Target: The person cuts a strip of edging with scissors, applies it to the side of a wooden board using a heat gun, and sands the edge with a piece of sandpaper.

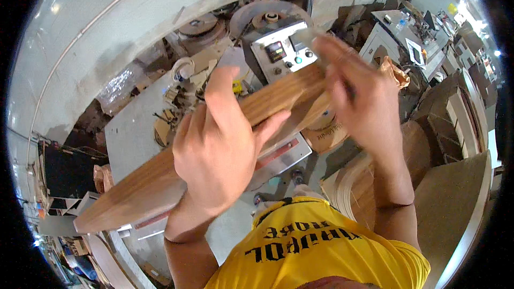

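A long curved wood-grain board (134,184) stretches from the lower left up to the control box. My left hand (214,150) grips it around the middle, thumb along the near side and index finger raised. Over the board's right end, my right hand (361,88) is smeared by motion, its fingers bent together. At its fingertips is a flat greyish thing (303,39), too blurred to name. Just beyond the board stands a control box (286,53) with a small display, knobs and a green button.
A grey worktable (128,134) carries scraps and small parts beyond the board. Behind the control box are large round reels (249,18). Curved wooden panels (450,208) stand close on my right. A white desk (383,35) with bottles and papers is at the far right.
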Motion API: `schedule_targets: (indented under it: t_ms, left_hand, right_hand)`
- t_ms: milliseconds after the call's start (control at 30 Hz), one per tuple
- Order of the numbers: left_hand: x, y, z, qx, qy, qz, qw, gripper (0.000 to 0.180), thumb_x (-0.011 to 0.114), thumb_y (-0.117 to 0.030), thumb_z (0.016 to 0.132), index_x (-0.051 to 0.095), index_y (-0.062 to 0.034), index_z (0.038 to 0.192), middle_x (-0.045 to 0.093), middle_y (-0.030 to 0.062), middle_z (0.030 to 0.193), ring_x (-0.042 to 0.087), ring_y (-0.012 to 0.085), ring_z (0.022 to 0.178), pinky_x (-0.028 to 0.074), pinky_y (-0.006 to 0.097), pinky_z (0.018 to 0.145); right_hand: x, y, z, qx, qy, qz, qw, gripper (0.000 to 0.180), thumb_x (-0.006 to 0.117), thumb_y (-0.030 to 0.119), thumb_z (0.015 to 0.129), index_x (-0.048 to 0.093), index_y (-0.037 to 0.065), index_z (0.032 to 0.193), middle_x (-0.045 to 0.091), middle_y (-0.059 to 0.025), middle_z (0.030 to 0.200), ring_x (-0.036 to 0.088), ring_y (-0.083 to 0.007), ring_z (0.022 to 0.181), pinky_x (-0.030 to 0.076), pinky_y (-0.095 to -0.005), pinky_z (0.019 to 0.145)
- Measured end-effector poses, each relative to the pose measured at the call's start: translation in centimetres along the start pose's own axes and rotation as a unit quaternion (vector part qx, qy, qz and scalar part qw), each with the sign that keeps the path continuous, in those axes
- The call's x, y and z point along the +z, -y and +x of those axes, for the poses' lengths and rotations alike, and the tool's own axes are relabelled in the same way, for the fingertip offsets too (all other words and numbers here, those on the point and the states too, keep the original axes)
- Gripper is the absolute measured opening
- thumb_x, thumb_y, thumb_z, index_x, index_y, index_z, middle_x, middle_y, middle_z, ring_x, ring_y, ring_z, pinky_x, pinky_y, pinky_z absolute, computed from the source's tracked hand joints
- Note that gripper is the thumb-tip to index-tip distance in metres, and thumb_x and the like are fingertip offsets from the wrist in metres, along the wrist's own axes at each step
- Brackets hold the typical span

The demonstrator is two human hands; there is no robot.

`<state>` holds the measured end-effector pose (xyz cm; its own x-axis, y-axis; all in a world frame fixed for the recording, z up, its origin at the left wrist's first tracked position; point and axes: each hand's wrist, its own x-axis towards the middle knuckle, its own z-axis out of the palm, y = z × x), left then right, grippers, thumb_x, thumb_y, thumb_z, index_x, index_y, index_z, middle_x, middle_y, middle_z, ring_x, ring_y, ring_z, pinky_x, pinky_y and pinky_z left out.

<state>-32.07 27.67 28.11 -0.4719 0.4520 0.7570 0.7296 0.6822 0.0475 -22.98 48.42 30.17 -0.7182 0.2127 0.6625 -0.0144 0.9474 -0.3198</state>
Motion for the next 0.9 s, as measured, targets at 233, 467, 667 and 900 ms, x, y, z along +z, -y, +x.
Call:
schedule_targets:
  t_ms: [233,467,667,900]
  left_hand:
    - [0.4,0.8,1.9,-0.032,0.048,0.015,0.998,0.099,0.100,-0.058,0.059,0.054,-0.0176,0.137,0.068,-0.0002,0.077,0.072,0.0276,0.064,0.060,0.040,0.060]
    - [0.7,0.7,2.3,-0.061,0.054,0.006,0.997,0.100,0.104,-0.050,0.054,0.056,-0.0207,0.136,0.065,-0.0019,0.079,0.071,0.0272,0.065,0.058,0.041,0.060]
    - [0.6,1.1,2.4,-0.069,0.059,-0.003,0.996,0.103,0.107,-0.041,0.049,0.055,-0.0225,0.137,0.066,-0.0002,0.082,0.071,0.0291,0.067,0.058,0.044,0.063]
    - [0.3,0.5,2.7,-0.059,0.057,-0.035,0.996,0.099,0.107,-0.035,0.051,0.056,-0.0216,0.135,0.065,0.0017,0.081,0.071,0.0314,0.069,0.058,0.043,0.061]
  right_hand:
    - [2.2,-2.8,0.0,-0.003,-0.092,-0.033,0.995,0.033,0.064,0.008,0.102,0.075,0.005,0.133,0.077,-0.0153,0.132,0.080,-0.0322,0.106,0.063,-0.0388,0.087]
    - [3.0,0.3,-0.1,-0.012,-0.067,-0.041,0.997,0.038,0.057,0.002,0.105,0.072,-0.001,0.139,0.072,-0.0198,0.142,0.071,-0.0312,0.132,0.054,-0.0390,0.110]
    - [3.2,1.3,0.4,-0.130,-0.035,-0.079,0.988,0.038,0.056,0.003,0.106,0.071,-0.002,0.141,0.071,-0.0205,0.144,0.069,-0.0342,0.133,0.054,-0.0411,0.111]
    - [3.1,2.8,-0.3,-0.041,-0.039,-0.040,0.998,0.039,0.055,0.003,0.105,0.070,-0.003,0.141,0.071,-0.0214,0.143,0.068,-0.0353,0.135,0.053,-0.0412,0.112]
